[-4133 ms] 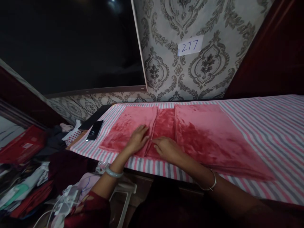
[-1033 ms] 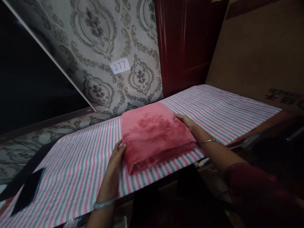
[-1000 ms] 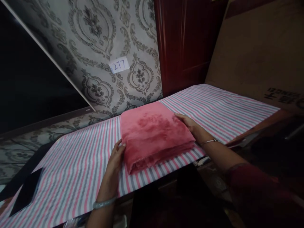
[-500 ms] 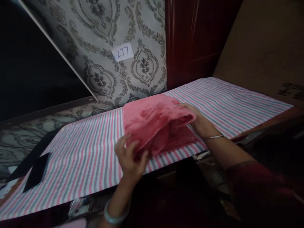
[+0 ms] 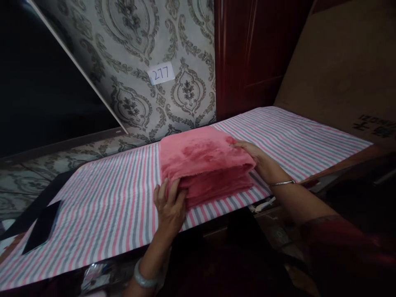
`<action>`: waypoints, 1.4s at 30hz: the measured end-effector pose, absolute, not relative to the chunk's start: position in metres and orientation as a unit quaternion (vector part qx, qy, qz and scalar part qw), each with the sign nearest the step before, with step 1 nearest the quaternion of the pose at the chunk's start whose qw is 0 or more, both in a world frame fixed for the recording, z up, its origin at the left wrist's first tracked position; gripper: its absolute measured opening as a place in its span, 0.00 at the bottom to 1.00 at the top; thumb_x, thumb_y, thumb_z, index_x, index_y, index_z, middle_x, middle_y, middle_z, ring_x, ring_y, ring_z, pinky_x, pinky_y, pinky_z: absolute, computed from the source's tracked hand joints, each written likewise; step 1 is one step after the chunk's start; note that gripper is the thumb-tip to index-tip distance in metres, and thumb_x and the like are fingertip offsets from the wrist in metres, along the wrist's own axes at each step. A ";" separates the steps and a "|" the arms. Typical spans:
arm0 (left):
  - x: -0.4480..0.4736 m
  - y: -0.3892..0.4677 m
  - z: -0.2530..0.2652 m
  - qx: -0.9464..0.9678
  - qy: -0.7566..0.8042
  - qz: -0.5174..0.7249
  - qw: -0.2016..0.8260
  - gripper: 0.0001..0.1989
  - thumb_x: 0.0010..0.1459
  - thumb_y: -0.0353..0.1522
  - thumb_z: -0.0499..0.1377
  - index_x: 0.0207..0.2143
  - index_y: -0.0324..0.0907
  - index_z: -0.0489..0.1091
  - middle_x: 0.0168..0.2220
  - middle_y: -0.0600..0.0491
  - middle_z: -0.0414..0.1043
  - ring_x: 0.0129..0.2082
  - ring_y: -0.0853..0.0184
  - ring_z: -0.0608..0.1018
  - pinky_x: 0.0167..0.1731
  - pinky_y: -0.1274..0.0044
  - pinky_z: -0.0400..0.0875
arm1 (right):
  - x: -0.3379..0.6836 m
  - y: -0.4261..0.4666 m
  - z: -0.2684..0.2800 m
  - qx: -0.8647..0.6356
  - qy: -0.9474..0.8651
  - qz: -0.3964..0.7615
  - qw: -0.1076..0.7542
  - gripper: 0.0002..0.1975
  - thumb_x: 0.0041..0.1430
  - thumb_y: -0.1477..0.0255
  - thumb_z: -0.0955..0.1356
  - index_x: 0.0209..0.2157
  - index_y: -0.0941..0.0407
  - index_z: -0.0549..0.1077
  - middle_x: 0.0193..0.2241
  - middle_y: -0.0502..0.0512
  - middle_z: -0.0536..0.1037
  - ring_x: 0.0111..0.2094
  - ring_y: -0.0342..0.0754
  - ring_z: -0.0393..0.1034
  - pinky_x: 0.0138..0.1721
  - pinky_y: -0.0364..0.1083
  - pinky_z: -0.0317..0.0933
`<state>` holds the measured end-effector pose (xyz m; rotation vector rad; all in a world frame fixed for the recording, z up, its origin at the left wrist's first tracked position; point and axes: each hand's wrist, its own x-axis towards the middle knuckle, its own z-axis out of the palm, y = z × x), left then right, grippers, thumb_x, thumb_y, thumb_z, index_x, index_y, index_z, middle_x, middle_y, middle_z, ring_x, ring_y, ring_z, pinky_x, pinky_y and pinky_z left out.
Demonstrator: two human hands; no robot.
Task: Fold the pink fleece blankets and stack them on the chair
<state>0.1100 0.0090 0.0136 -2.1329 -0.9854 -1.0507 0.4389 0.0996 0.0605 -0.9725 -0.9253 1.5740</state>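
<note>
A folded pink plush cloth (image 5: 201,152) lies in layers on the striped table cover, its near edge raised so that a gap shows between the layers. My left hand (image 5: 170,202) is at its near left corner, fingers curled round the edge with some fingertips hidden in the folds. At the right end, my right hand (image 5: 255,156) grips the upper layer's corner, thumb side on top and the other fingers out of sight beneath. What kind of cloth item it is cannot be made out.
A pink, grey and white striped cover (image 5: 114,206) spreads over the table. A dark phone (image 5: 43,227) lies at its left end. Behind stand a dark screen (image 5: 55,82), a wall with a number card (image 5: 161,73), a red door (image 5: 247,53) and a large cardboard box (image 5: 340,70) at right.
The top layer's near edge, bunched and sagging before, is now straighter and flatter. My left hand has closed in on the corner; my right hand keeps its hold at the right end.
</note>
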 end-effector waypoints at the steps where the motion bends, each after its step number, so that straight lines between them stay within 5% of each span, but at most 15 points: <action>1: 0.105 0.010 0.013 -0.797 -0.370 -0.389 0.278 0.12 0.59 0.23 0.59 0.41 0.47 0.77 0.57 0.45 0.73 0.69 0.52 0.57 0.64 0.56 0.53 | 0.440 0.098 0.058 -0.406 -0.388 0.652 0.510 0.19 0.52 0.80 0.68 0.46 0.57 0.76 0.32 0.54 0.84 0.35 0.54 0.80 0.44 0.51 0.75; 10: 0.092 0.010 0.013 -0.843 -0.341 -0.347 0.228 0.11 0.60 0.24 0.59 0.43 0.43 0.77 0.58 0.41 0.70 0.64 0.50 0.64 0.59 0.59 0.63 | 0.442 0.083 0.036 -0.431 -0.304 0.704 0.475 0.14 0.59 0.73 0.68 0.47 0.58 0.76 0.34 0.59 0.84 0.36 0.55 0.80 0.43 0.52 0.76; 18: 0.092 0.010 0.017 -0.851 -0.297 -0.355 0.250 0.13 0.60 0.26 0.61 0.46 0.46 0.76 0.51 0.46 0.77 0.64 0.52 0.65 0.63 0.59 0.56 | 0.443 0.066 0.036 -0.397 -0.383 0.649 0.525 0.27 0.50 0.77 0.73 0.53 0.50 0.73 0.45 0.52 0.83 0.41 0.52 0.80 0.45 0.49 0.74; 26: 0.103 0.012 0.024 -0.845 -0.292 -0.390 0.221 0.11 0.61 0.28 0.61 0.46 0.45 0.75 0.43 0.49 0.79 0.56 0.55 0.72 0.62 0.59 0.57 | 0.440 0.064 0.033 -0.428 -0.368 0.643 0.518 0.20 0.53 0.75 0.71 0.49 0.51 0.75 0.45 0.55 0.83 0.46 0.55 0.78 0.49 0.54 0.73; 34: 0.128 0.024 0.031 -0.845 -0.401 -0.286 0.210 0.12 0.62 0.29 0.57 0.47 0.41 0.75 0.45 0.43 0.76 0.51 0.52 0.72 0.60 0.56 0.57 | 0.441 0.065 0.028 -0.436 -0.350 0.653 0.510 0.19 0.53 0.75 0.71 0.48 0.53 0.76 0.42 0.56 0.84 0.41 0.55 0.79 0.47 0.53 0.73; 42: 0.118 0.021 0.032 -0.861 -0.338 -0.341 0.167 0.12 0.63 0.28 0.57 0.46 0.45 0.76 0.39 0.49 0.78 0.51 0.57 0.74 0.64 0.56 0.54 | 0.443 0.070 0.014 -0.426 -0.358 0.645 0.524 0.20 0.51 0.75 0.72 0.48 0.54 0.76 0.40 0.55 0.84 0.39 0.55 0.80 0.42 0.51 0.74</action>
